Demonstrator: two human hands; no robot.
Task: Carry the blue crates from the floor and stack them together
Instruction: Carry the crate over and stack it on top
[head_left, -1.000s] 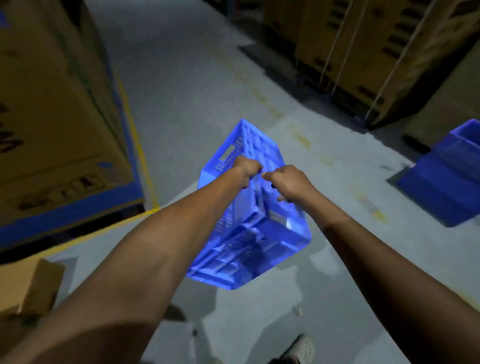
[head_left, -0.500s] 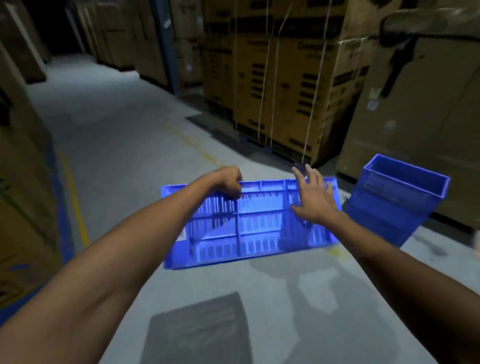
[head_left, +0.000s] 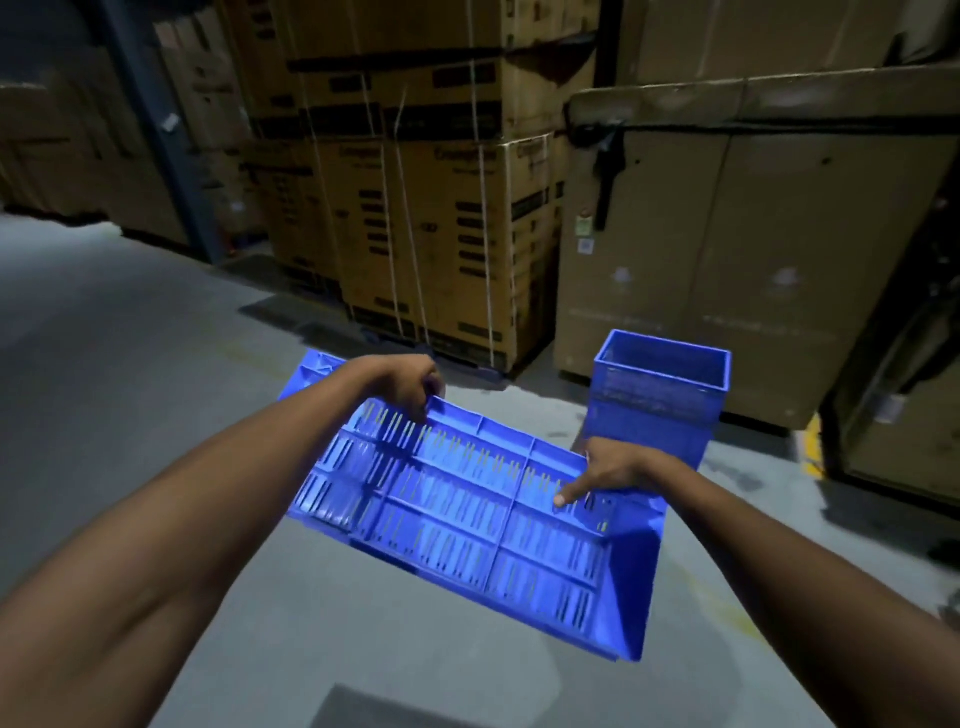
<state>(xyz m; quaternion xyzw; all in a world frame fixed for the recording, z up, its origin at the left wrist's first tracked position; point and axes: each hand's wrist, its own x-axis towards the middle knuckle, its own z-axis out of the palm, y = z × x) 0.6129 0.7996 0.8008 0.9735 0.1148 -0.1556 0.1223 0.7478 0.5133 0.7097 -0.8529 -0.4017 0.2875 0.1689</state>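
I hold a blue slotted crate (head_left: 467, 514) in the air in front of me, its long slotted side turned towards me. My left hand (head_left: 410, 384) is curled over its far top rim on the left. On the right end of that rim my right hand (head_left: 605, 475) grips it, the index finger stretched out over the slotted wall. A stack of blue crates (head_left: 660, 400) stands on the floor just beyond and to the right, its top crate open upwards.
Tall strapped cardboard boxes (head_left: 441, 218) on pallets line the far side. A large brown carton (head_left: 737, 249) stands right behind the stack. Grey concrete floor (head_left: 130, 374) stretches to the left. A yellow floor mark (head_left: 813, 447) lies at the right.
The view has turned towards the stack, which is now closer. The carried crate has swung from dangling end-down to lying across in front of me. My right hand went from flat to gripping the rim.
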